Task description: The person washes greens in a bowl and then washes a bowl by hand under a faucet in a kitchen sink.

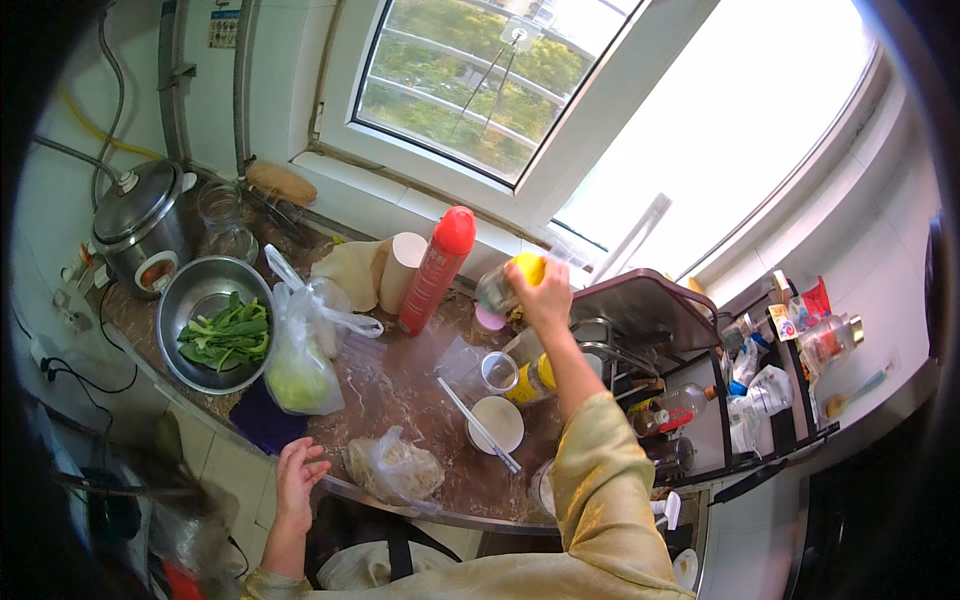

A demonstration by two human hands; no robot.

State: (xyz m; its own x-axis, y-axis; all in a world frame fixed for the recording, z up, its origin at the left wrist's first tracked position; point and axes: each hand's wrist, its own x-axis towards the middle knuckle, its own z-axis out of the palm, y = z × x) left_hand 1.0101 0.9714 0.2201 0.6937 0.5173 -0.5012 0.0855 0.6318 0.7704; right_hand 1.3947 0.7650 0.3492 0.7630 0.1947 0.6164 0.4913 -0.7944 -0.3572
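Note:
My right hand reaches to the back of the counter and grips a clear jar by its yellow lid. The jar is tilted beside a pink-lidded container; its contents are unclear. At the front edge, my left hand is raised, fingers apart and empty. Nearest to it are a dark purple cloth and a knotted clear plastic bag of pale stringy food. Chopsticks lie across a white bowl. Behind the bowl stand a clear plastic cup and a yellow-labelled container.
A red spray can stands near the window sill. Leafy greens lie in a steel bowl beside a plastic bag holding something green. An electric cooker fills the left corner. On the right is a black rack of bottles.

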